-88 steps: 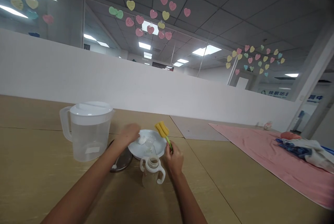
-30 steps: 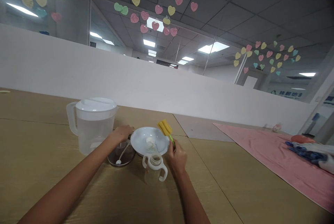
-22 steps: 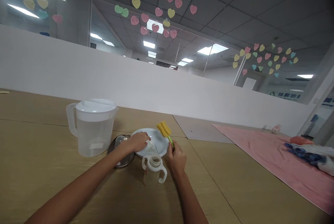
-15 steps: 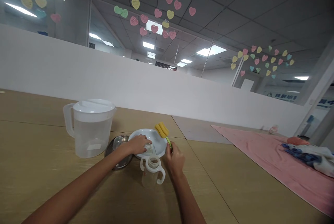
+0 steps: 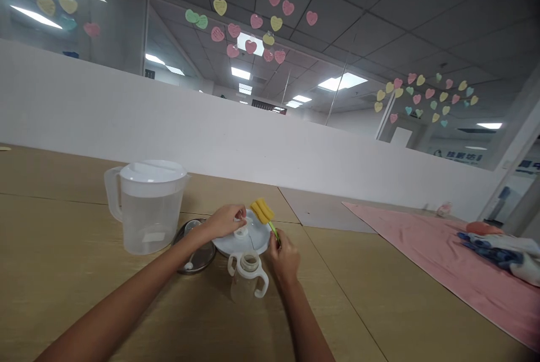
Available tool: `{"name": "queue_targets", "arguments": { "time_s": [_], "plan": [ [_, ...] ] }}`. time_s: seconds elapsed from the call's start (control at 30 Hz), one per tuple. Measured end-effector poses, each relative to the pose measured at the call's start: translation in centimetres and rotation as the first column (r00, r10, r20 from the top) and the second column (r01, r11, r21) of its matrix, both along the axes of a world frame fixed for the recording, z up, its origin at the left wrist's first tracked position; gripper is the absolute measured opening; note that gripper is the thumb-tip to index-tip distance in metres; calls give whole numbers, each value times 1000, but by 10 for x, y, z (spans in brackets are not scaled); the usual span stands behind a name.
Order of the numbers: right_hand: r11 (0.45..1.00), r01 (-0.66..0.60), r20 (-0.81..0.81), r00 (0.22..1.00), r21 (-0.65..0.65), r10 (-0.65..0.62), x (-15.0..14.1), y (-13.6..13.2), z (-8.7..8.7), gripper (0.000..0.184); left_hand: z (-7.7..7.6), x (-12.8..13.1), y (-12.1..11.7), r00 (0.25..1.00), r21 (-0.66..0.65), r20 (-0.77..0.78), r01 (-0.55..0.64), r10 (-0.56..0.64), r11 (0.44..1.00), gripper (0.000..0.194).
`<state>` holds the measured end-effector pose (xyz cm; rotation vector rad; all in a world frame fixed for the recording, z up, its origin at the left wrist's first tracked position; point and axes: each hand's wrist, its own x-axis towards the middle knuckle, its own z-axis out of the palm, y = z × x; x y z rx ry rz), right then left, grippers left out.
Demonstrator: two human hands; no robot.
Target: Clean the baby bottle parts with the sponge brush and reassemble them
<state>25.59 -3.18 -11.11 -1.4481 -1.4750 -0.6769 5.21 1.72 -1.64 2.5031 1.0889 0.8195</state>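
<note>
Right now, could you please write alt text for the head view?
A person's right hand holds a green-handled yellow sponge brush, the left hand at a round white bowl. A clear white-handled bottle stands in front.

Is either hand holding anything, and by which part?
The right hand holds the yellow brush by its green handle; whether the left hand holds anything is unclear.

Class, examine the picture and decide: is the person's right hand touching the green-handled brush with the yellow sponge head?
Touching. The head view shows the right hand closed around the lower handle of the green-handled brush, sponge end up.
</note>
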Motion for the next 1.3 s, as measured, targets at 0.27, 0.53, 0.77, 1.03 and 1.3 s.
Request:
{"name": "queue_targets", "arguments": {
  "time_s": [0.27,0.53,0.77,1.03,1.3],
  "plan": [
    [986,-123,129,986,109,109,-1,-1,1,33,26,-10,-9,928,28,373,1,-11,1000,32],
    [962,-225,119,971,156,208,-6,-6,3,26,34,-13,-20,975,59,199,92,-102,994,28],
    [987,-97,-150,982,129,116,-7,-5,5,36,61,-45,-26,969,210,-123,-187,215,960,23],
    [999,-2,-228,974,53,14,-3,-5,9,45,23,-54,5,727,-130,-664,-346,178,929,16],
    [997,10,-158,987,72,1,-3,-3,6,44,11,-51,6,740,-159,-653,-341,160,927,19]
  ]
}}
